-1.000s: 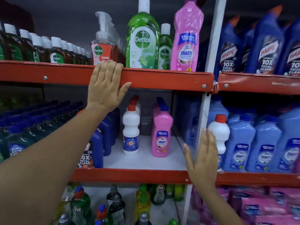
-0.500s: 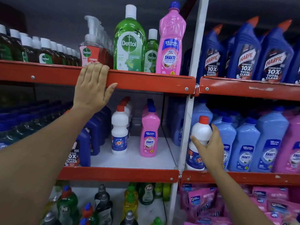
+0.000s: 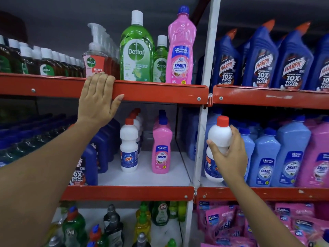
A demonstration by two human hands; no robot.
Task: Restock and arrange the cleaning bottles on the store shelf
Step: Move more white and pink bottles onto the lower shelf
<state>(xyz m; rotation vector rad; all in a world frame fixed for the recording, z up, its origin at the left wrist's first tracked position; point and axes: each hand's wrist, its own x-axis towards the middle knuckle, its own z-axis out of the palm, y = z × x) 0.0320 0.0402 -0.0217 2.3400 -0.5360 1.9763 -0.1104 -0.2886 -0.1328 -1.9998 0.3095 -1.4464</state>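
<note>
A shop aisle: orange steel shelving (image 3: 160, 92) packed with rows of branded cleaning bottles (image 3: 292, 63).

The left hand (image 3: 97, 102) lay flat over the front rail of the top shelf (image 3: 156, 92), just below a pump bottle (image 3: 95, 57). Right of that pump bottle stood a large disinfectant bottle (image 3: 136, 50), a smaller one (image 3: 161, 59) behind its right side, then a tall floor-cleaner bottle (image 3: 180, 49) beside the upright post (image 3: 204, 111). On the middle shelf (image 3: 142, 177), left of the post, a row of bleach bottles (image 3: 129, 147) ran back, with a row of floor-cleaner bottles (image 3: 162, 148) to its right. Right of the post, the right hand (image 3: 229, 157) gripped a bleach bottle (image 3: 218, 138) standing at the shelf front, left of a group of jugs (image 3: 267, 157).
</note>
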